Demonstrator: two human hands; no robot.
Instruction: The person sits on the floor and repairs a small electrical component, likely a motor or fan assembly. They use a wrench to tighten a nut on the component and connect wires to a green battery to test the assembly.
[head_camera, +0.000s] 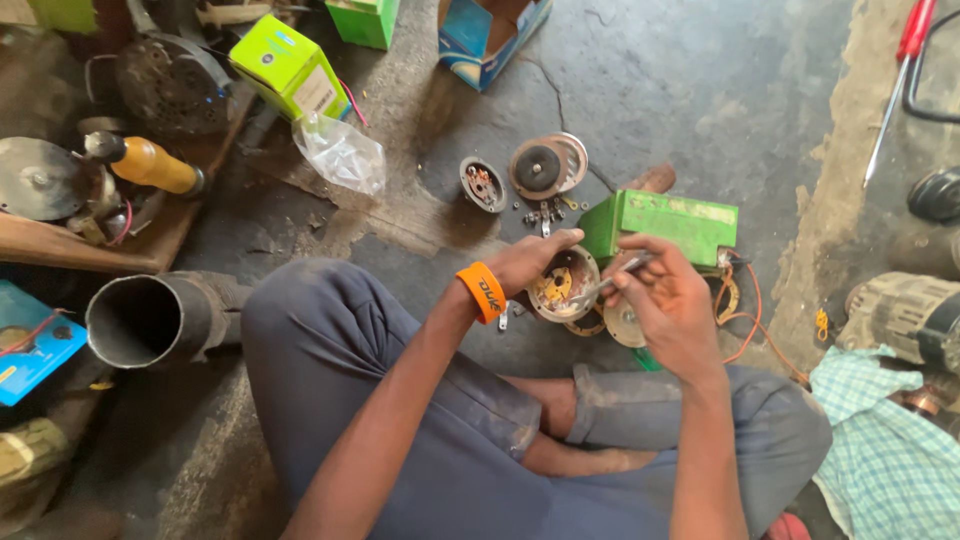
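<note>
I sit on a concrete floor with my legs folded. My left hand (530, 258), with an orange wristband, grips a round metal motor part (563, 284) with copper windings inside. My right hand (668, 300) holds a thin metal tool (612, 279) whose tip reaches into that round part. A second round metal disc (622, 322) lies under my right hand. Just beyond my hands stands a green box (665, 224).
On the floor ahead lie a small round part (483, 184), a dark disc on a ring (545, 167) and small loose screws (545, 212). A clear plastic bag (342, 153), green cartons (288, 68), a grey pipe (155, 317), orange wire (752, 320), a red screwdriver (897, 80) and a checked cloth (885, 450) surround me.
</note>
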